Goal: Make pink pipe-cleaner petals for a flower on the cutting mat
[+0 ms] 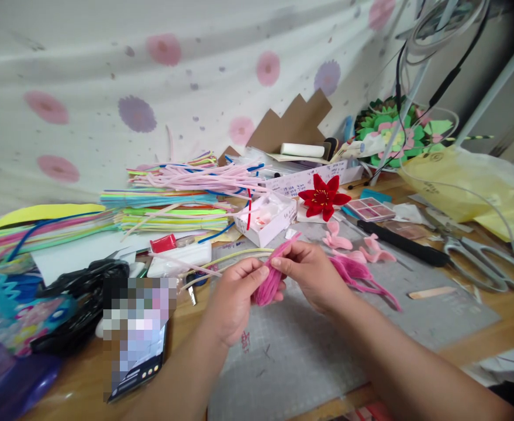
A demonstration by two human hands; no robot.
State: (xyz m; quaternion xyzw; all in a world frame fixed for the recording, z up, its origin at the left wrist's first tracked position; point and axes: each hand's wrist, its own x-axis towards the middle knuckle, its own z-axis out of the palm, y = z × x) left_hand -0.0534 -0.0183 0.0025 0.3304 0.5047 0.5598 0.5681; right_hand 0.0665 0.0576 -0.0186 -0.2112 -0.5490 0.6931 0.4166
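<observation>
Between both hands is a bright pink petal-shaped piece of pipe cleaners (269, 286), held tilted above the grey cutting mat (292, 362). My left hand (234, 295) pinches its left side with the thumb on top. Fingers of my right hand (311, 269) close on its upper right part. Just right of that hand, more bright pink pipe-cleaner pieces (353, 272) lie on the mat, their stems trailing toward the right. Beyond them are pale pink curled petals (377, 250). A red pipe-cleaner flower (324, 197) with a yellow-tipped centre stands behind.
Bundles of coloured pipe cleaners (173, 216) are heaped at back left, near a white box (268, 219). A phone (145, 351) lies at left beside a black plastic bag (81, 310). To the right are scissors (480, 257), a wooden stick (432, 292) and a yellow bag (462, 181).
</observation>
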